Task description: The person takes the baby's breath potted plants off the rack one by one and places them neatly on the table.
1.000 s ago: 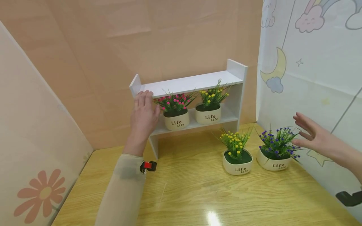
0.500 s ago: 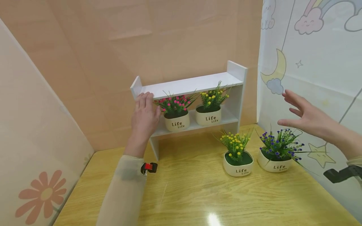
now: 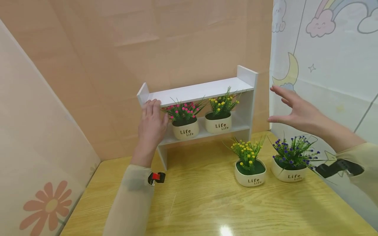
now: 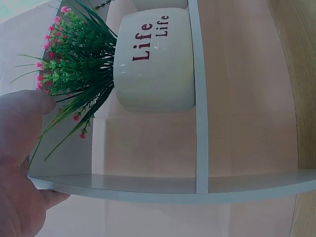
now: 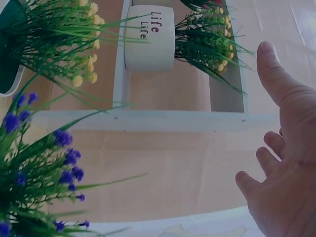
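A small white two-tier shelf (image 3: 195, 91) stands against the back wall. My left hand (image 3: 152, 131) grips its upper left corner, fingers over the top board and thumb in front; in the left wrist view a fingertip (image 4: 57, 197) shows outside the side panel. On the lower board sit two cream "Life" pots, one with pink flowers (image 3: 185, 128), one with yellow flowers (image 3: 218, 122). My right hand (image 3: 304, 109) is in the air right of the shelf, fingers and thumb spread, holding nothing. In the right wrist view, this hand (image 5: 291, 148) is apart from the shelf's right side panel (image 5: 168, 121).
On the wooden table (image 3: 200, 200), right of the shelf, stand another yellow-flowered pot (image 3: 250, 175) and a purple-flowered pot (image 3: 289, 172). The purple one is below my right forearm. A printed wall (image 3: 333, 72) borders the right, a flower-printed panel (image 3: 47, 137) the left.
My right hand has moved left and up, from beside the purple-flowered pot toward the shelf's right side. The left hand keeps its place on the shelf; the view has shifted slightly.
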A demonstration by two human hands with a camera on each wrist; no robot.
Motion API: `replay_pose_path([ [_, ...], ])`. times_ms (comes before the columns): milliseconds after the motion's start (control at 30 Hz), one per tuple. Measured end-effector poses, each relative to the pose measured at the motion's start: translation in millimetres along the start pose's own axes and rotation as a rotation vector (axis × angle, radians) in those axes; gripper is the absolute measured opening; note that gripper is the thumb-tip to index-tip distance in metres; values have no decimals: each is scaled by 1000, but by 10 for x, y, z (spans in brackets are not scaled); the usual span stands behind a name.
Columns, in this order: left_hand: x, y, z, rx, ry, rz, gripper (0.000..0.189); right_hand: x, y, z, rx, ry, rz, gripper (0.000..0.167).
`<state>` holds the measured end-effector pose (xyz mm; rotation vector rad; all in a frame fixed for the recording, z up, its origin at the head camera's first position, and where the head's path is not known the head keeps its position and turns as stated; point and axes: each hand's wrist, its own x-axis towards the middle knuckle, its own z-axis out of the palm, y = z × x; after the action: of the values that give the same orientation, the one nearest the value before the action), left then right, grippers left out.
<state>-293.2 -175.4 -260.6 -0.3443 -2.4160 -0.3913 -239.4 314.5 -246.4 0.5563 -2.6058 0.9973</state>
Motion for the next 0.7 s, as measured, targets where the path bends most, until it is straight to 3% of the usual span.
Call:
replay_pose_path([
  [167, 1, -4, 12, -3, 3, -1, 58, 130, -104, 64, -66, 38, -54, 115],
  [467, 4, -2, 11, 4, 0, -8, 58, 312, -240, 260, -199, 104, -265, 111],
  [700, -7, 7, 14, 9, 1, -8, 58, 438, -333, 421, -296, 111, -308, 108],
])
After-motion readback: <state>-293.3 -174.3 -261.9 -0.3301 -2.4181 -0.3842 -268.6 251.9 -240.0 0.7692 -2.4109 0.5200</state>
